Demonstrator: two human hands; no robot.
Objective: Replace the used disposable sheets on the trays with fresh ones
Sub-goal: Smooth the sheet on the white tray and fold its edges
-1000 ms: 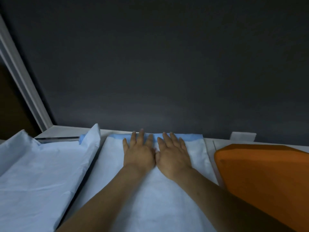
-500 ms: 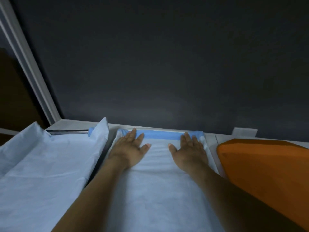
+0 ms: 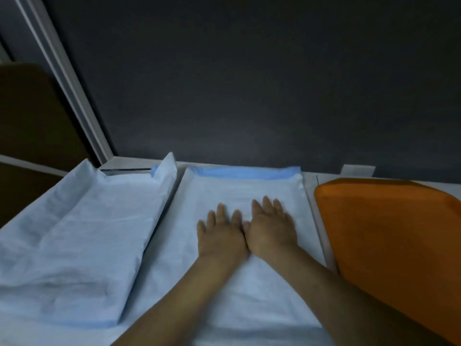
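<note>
1. The left hand (image 3: 220,237) lies flat on the middle sheet (image 3: 239,193), palm down. Its fingers are straight and a little apart. It holds nothing.
2. The right hand (image 3: 270,227) lies flat just beside it on the same sheet. Its fingers are straight too, and it holds nothing.
3. The two hands touch each other on the thumb side. Both look a bit blurry.
4. The middle sheet is white. It lies under both hands, goes on past the fingertips, and comes back under both arms.
5. Past the fingertips, the far edge of this sheet has a blue strip (image 3: 247,173). The strip is right by the dark wall (image 3: 249,83).
6. To the left of the left hand lies a wrinkled sheet (image 3: 74,233). Its far corners stick up. A thin dark gap runs between the two sheets.
7. To the right of the right hand, a white rim (image 3: 316,221) runs along the side of the middle sheet. I cannot tell if it is the tray.
8. Just past that rim sits a big orange thing (image 3: 389,245).
9. A small white tab (image 3: 358,169) sits at the foot of the wall, behind the orange thing.
10. Far up and to the left of the hands, a white frame (image 3: 69,78) runs up the wall.
</note>
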